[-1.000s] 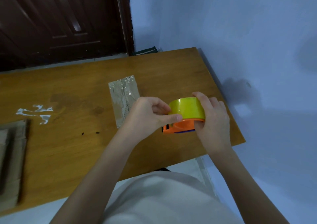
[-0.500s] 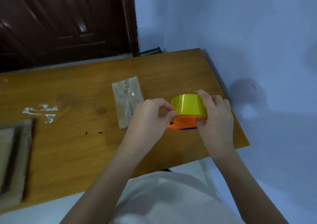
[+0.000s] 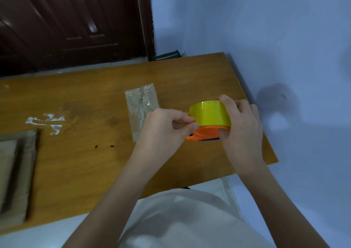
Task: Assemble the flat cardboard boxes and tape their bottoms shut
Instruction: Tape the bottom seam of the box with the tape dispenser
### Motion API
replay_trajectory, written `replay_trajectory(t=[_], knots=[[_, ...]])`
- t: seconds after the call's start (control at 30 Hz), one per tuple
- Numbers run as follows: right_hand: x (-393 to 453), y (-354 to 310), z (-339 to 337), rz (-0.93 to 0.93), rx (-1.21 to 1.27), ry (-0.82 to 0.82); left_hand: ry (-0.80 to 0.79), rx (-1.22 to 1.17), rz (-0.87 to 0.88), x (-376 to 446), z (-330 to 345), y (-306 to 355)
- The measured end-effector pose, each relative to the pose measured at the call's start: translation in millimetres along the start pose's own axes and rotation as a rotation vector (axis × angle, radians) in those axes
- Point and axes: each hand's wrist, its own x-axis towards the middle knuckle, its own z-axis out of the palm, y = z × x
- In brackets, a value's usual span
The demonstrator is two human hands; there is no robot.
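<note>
right hand (image 3: 241, 126) gripping tape dispenser (image 3: 209, 122) | left hand (image 3: 167, 130) now pinching at roll edge, closer than before | tape end likely found | boxes (image 3: 15, 171) untaped, far left

A wooden table (image 3: 79, 164) stands against a pale blue wall (image 3: 266, 29), near a dark door (image 3: 66, 19).

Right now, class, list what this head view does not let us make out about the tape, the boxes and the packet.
- Tape roll: its loose end, hidden under the left hand fingertips.
- Orange dispenser: far side covered by the right hand.
- Flat cardboard boxes: cut off by the left edge; count unclear.
- Clear packet: contents too small; near end hidden by the left hand.
</note>
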Motion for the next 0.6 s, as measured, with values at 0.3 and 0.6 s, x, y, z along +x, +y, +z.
replay_trajectory(t=[0.3,0.6], knots=[[1.3,-1.6,1.9,0.008,0.0,-0.01,-0.032,0.115,0.058,0.7,-2.8,2.6],[2.5,-3.1,5.4,-0.002,0.034,-0.027,-0.026,0.236,0.101,-0.6,-2.1,0.5]])
